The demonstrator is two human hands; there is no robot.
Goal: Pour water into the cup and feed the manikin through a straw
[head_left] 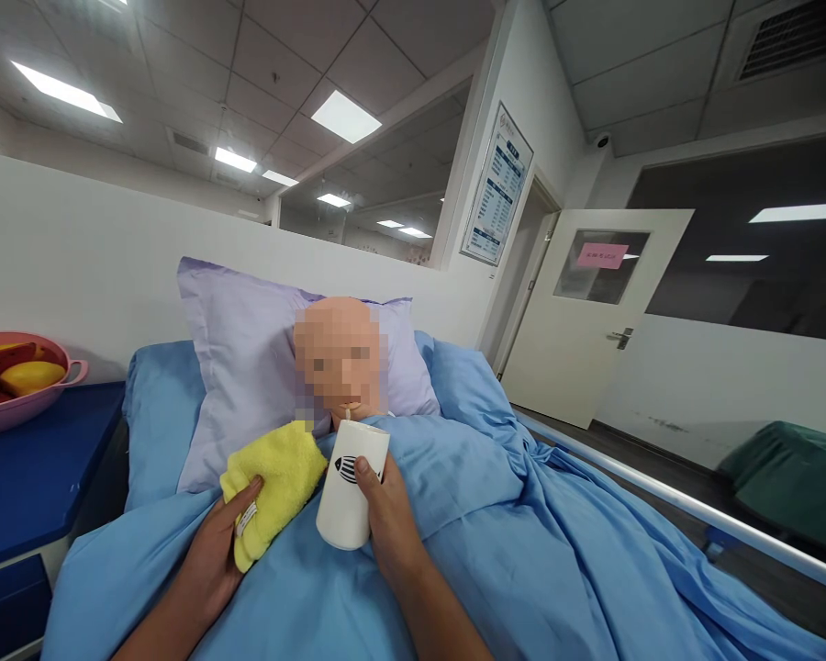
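Note:
A manikin lies in a bed under a blue blanket, its head on a lilac pillow. My right hand is closed round a white cup with a dark fish mark, tilted toward the manikin's mouth; a short straw runs from the cup to the lips. My left hand grips a folded yellow towel that rests on the blanket just below the manikin's chin, left of the cup.
A blue bedside cabinet at the left carries a pink bowl of fruit. A metal bed rail runs along the right side. Behind it are a white door and a dark green covered object.

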